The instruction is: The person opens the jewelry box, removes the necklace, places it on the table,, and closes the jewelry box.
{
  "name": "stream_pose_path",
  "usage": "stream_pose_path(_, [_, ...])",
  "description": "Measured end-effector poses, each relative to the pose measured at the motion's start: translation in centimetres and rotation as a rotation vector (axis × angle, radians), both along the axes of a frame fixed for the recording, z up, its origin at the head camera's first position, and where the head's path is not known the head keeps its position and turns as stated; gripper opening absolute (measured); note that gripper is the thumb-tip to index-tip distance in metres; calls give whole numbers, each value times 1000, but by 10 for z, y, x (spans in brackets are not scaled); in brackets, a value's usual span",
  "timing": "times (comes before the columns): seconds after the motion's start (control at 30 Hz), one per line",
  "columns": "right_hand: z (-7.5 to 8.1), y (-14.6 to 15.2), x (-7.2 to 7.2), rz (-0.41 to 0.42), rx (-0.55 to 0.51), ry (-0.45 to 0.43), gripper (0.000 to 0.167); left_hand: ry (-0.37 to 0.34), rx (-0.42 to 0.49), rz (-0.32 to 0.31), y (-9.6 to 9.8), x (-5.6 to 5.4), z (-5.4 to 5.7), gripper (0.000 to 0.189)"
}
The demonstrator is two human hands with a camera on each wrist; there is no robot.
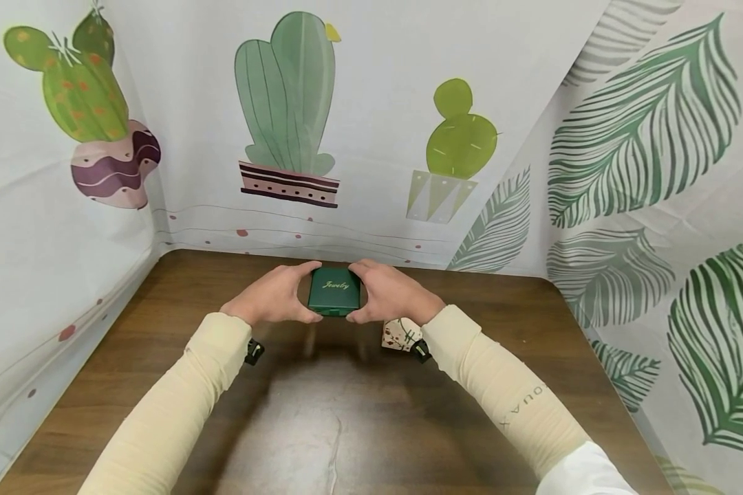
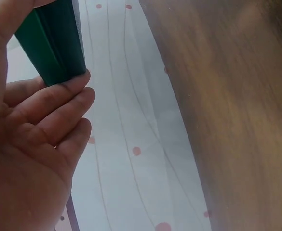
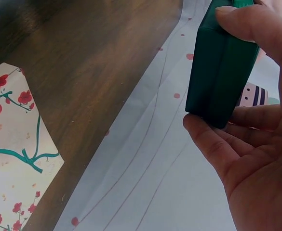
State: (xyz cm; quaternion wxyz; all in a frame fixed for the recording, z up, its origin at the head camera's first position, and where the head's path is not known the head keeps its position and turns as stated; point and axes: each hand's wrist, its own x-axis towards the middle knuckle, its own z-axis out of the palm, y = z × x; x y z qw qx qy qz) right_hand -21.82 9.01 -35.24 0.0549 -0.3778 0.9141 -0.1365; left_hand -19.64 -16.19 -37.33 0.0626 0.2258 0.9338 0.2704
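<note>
The left hand [image 1: 277,295] is pinching one side of a green box [image 1: 334,294], its thumb and fingers spread just as wide as the box, while the right hand [image 1: 391,294] is gripping the opposite side in the same way. The two hands are holding the box above the tabletop [image 1: 334,433], toward the middle of its far edge. Gold lettering on the lid is reading "Jewelry", and a small catch is showing on the side facing the person. A flower-patterned item [image 1: 399,334] is lying on the tabletop below the right hand, nearer the far edge than the near one, partly hidden by that wrist. Behind the far edge, a cactus-printed cloth [image 1: 378,124] is hanging.
</note>
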Motion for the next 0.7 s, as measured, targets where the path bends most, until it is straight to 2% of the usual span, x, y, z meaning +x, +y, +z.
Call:
stream_pose_path(0.43, [9, 0, 1, -1, -5, -18, 88, -3, 25, -6, -2, 0, 8, 104])
stream_pose_path(0.7, [12, 1, 2, -13, -28, -12, 88, -53, 81, -2, -4, 1, 6, 109])
